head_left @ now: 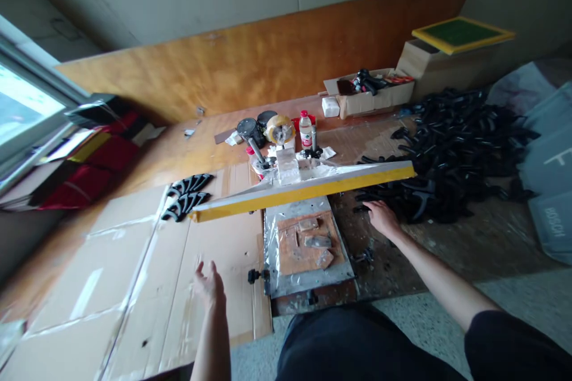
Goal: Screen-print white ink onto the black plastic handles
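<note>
My left hand (210,286) is raised over the cardboard sheet (154,286), fingers apart and holding nothing. My right hand (382,218) reaches to the left edge of a pile of black curved plastic parts (447,149). Its fingers are stretched out, with the tips at or just above a black part; contact is unclear. Between my hands stands a screen-printing frame (304,193) with yellow edging, tilted up over a metal base plate (270,268). On that plate lies a brown board (290,265) with small blocks. Several black curved parts (185,196) lie in rows on the cardboard.
Behind the frame are a tape roll (280,130), a red-capped bottle (305,131) and dark tins (250,130). An open carton of tools (375,92) stands at the back. A translucent bin (549,178) is far right; stacked boxes (96,155) are left. Black knobs (254,276) jut from the base.
</note>
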Tool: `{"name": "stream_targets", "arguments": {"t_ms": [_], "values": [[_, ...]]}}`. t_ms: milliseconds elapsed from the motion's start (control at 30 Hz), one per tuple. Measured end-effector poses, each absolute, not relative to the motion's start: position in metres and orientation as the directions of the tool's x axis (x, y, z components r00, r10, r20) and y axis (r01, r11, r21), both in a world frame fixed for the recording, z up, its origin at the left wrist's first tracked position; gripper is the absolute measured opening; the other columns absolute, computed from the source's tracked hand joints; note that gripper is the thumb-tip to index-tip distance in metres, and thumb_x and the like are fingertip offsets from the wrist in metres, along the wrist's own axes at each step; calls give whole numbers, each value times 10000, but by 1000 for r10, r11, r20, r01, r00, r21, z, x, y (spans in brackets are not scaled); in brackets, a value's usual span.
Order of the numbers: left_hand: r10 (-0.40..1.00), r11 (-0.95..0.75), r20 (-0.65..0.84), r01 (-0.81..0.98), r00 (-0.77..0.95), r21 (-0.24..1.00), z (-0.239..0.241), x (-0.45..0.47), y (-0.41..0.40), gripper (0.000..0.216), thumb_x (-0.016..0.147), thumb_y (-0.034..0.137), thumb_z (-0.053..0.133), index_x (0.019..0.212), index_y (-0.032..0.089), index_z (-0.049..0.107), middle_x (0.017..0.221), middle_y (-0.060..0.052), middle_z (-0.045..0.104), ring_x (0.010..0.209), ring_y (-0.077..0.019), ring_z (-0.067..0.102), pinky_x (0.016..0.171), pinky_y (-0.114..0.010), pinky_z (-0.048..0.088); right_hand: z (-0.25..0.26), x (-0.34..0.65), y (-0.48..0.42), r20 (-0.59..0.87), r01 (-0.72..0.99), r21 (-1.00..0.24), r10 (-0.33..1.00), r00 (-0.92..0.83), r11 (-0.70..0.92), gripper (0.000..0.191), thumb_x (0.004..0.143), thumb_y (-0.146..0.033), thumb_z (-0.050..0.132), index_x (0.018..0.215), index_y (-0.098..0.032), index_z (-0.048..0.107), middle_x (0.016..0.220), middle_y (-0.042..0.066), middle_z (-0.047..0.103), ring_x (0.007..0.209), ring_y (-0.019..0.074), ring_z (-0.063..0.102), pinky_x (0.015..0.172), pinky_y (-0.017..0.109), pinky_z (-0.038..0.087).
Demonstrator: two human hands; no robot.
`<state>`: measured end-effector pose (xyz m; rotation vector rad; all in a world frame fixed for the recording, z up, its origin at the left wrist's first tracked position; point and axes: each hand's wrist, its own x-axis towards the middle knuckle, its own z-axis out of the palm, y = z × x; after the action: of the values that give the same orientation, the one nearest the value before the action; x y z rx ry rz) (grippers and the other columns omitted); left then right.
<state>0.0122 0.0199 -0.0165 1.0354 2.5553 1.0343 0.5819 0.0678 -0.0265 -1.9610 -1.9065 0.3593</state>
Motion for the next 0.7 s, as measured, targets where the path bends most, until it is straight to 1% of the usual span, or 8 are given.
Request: {"name": "stream_targets", "arguments": {"t_ms": [67,133,200,300,400,467,600,700], "values": [[644,504,54,477,-763,720,-1,32,29,605,843,555,427,1263,136,542,1163,-170,605,1148,-341,568,969,-531,437,-29,590,81,24,950,-300,996,-86,89,384,821,-98,486,1151,-162,672,1142,107,686,1075,233,550,947,347,415],[670,420,49,432,-741,798,16,52,39,556,838,556,463,1219,172,587,1171,-130,624,1161,-290,572,1001,-465,436,-29,590,87,-19,969,-221,993,-117,110,346,829,-90,468,1068,-194,696,1084,90,700,1053,225,539,905,342,401],[721,293,53,374,-690,880,35,71,48,517,827,541,509,1185,183,613,1189,-111,634,1175,-264,567,1034,-437,418,-27,590,87,-38,976,-174,989,-141,132,347,821,-57,437,1003,-206,693,1019,88,706,1062,231,520,881,354,379],[785,166,81,336,-614,927,59,95,54,474,829,521,539,1150,186,634,1208,-101,643,1174,-247,571,1056,-422,402,-24,595,79,-70,961,-146,966,-248,236,404,792,-10,410,1050,-191,662,1019,102,699,1115,241,494,887,375,360],[811,119,108,344,-574,931,69,107,53,438,838,511,549,1125,196,650,1224,-94,648,1177,-235,573,1051,-404,408,-26,610,69,-65,918,-179,927,-369,353,470,776,6,419,1121,-204,660,1125,99,674,1150,227,494,960,394,340],[821,111,111,346,-560,932,69,110,51,429,836,511,557,1107,195,660,1224,-95,652,1169,-233,575,1025,-392,430,-28,615,65,-19,904,-216,924,-382,370,433,812,-32,441,1121,-219,680,1141,95,670,1136,226,516,993,402,340],[835,93,74,272,-545,958,74,119,54,403,821,490,589,1070,184,668,1142,-93,677,1080,-211,609,925,-351,488,-19,581,58,142,899,-344,961,-237,272,387,917,-146,430,1235,-207,641,1111,90,673,976,214,598,881,353,446],[856,-6,73,130,-512,991,102,138,64,386,810,466,614,1053,169,656,952,-64,696,888,-160,649,809,-298,518,1,517,53,252,789,-438,901,-353,431,394,954,-181,429,1302,-248,600,1085,58,670,934,180,607,823,300,473]]}}
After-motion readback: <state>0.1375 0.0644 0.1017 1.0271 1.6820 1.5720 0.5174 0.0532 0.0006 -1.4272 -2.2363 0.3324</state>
